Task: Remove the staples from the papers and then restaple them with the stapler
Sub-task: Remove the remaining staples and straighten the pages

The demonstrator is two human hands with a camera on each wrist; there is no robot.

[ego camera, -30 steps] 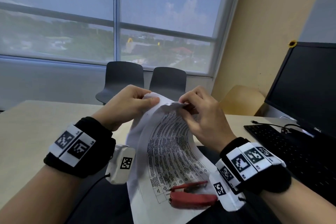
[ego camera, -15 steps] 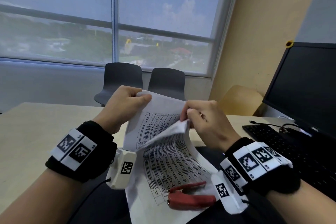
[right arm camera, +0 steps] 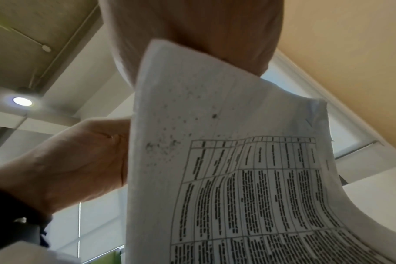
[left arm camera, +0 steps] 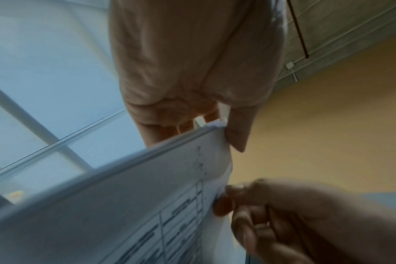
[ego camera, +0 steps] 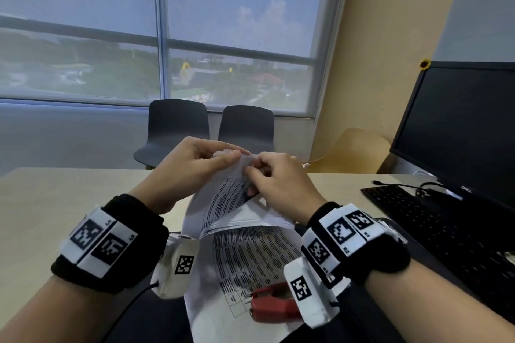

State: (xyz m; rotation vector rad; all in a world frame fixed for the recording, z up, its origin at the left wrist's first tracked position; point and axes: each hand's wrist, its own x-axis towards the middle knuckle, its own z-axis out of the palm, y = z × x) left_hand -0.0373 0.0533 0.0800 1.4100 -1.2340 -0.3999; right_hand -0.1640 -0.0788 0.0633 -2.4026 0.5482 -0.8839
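Observation:
A stapled set of printed papers [ego camera: 245, 253] is held up over my lap, with its front sheet bent down into a fold. My left hand [ego camera: 239, 154] pinches the top corner between thumb and fingers, which the left wrist view shows on the papers [left arm camera: 124, 196] from below, left hand [left arm camera: 217, 123] on the corner. My right hand [ego camera: 256, 170] pinches the same corner right beside it, right hand [left arm camera: 224, 201] on the sheet's edge. In the right wrist view the papers [right arm camera: 237, 160] hide the right fingertips. A red stapler [ego camera: 273, 306] lies on the lower part of the papers. I cannot make out the staple.
The beige table [ego camera: 55, 203] runs ahead and to the left. A black keyboard [ego camera: 446, 231] and a dark monitor [ego camera: 459, 125] stand at the right. Two dark chairs [ego camera: 178, 125] are behind the table, below the window.
The right hand peeled the front sheet away from the corner half a second ago, then came back up; both hands now meet at the top corner again.

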